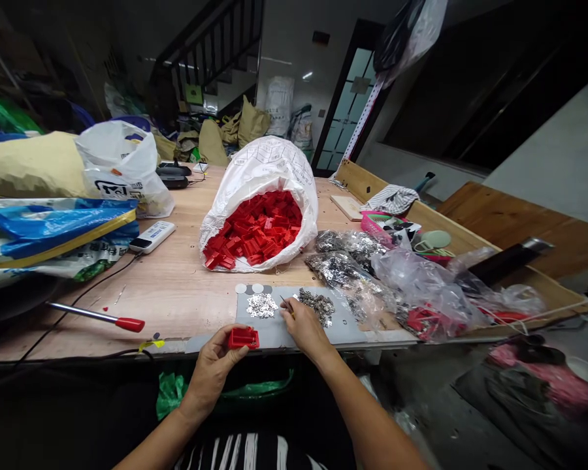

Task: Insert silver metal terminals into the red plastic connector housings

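A: Start at the far left. What's out past the left hand?

B: A red-handled screwdriver (127,320) lies on the plywood bench (181,297), well off to that hand's left.

A: And the left hand (214,369) itself?

B: Palm up and curled, with its fingers and thumb closed around a red plastic block (243,338). The block sits at the fingertips, its long axis running side to side across the view.

A: What's ahead of that hand?

B: Farther up the bench, a white woven sack (259,156) lies open, full of similar red blocks (255,228). Nearer, just ahead and to the right of the held block, a heap of silver metal bits (261,305) sits on a grey board (345,328).

A: Then the right hand (306,328)?

B: It's just right of the red block, not touching it, and pinches a thin metal tool (287,305) between thumb and fingers. The tool is too fine to tell tweezers from a pick, and its tip points ahead and left, toward the silver heap.

A: And right of that?

B: Just ahead of those fingers is a darker heap of metal bits (316,307), then clear plastic bags of metal parts (343,269) farther right
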### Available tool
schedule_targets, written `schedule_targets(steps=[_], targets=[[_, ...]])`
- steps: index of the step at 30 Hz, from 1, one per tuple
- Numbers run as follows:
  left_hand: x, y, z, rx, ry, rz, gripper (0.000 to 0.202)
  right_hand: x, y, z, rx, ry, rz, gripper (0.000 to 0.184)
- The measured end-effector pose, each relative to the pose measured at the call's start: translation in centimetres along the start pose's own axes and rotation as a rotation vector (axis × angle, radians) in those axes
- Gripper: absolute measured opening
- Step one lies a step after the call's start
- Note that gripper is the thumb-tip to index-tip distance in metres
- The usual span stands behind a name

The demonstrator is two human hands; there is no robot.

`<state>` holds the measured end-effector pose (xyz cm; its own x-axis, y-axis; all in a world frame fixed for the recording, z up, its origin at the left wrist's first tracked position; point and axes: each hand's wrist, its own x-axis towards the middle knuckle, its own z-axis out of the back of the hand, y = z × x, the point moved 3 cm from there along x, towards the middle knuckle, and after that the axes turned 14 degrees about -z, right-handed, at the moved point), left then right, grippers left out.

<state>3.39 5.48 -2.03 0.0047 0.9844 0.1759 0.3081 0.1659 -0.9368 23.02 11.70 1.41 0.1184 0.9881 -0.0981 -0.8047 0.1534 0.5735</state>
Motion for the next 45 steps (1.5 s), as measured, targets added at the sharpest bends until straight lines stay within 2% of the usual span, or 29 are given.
schedule_targets(steps=[7,12,16,19,22,25,28,33,36,41,45], targets=[[0.2,0.4,0.5,0.000,-0.026,0.012,0.033,2.2,0.6,-1.2,-0.150,-0.043,-0.010,0.006],[0.3,0.4,0.7,-0.011,-0.041,0.019,0.032,2.2,0.1,-1.0,-0.130,-0.055,0.006,0.008],[0.4,0.3,0.4,-0.107,-0.047,0.056,0.033,1.9,-0.6,-0.5,-0.074,-0.049,0.025,0.006],[0.4,0.1,-0.1,-0.197,-0.049,0.087,0.035,1.3,-0.5,-0.1,-0.012,-0.019,0.070,0.007],[0.3,-0.4,-0.5,-0.265,-0.049,0.125,0.038,0.2,0.2,0.4,0.140,0.069,0.113,0.010],[0.3,-0.9,-0.7,-0.282,-0.053,0.152,0.040,-1.4,1.4,0.8,0.307,0.183,0.156,0.015],[0.4,-1.3,-0.9,-0.261,-0.057,0.148,0.040,-3.2,2.6,0.8,0.386,0.237,0.187,0.014],[0.3,-1.4,-1.1,-0.231,-0.045,0.138,0.046,-4.8,3.5,0.5,0.355,0.218,0.268,0.005],[0.3,-1.4,-1.3,-0.245,-0.031,0.131,0.049,-5.2,3.6,0.5,0.319,0.208,0.355,0.009],[0.3,-1.6,-1.4,-0.229,0.019,0.119,0.049,-5.7,3.6,0.7,0.259,0.269,0.488,0.017],[0.2,-1.6,-1.4,-0.173,0.077,0.120,0.049,-5.8,3.2,0.6,0.299,0.335,0.450,0.015]])
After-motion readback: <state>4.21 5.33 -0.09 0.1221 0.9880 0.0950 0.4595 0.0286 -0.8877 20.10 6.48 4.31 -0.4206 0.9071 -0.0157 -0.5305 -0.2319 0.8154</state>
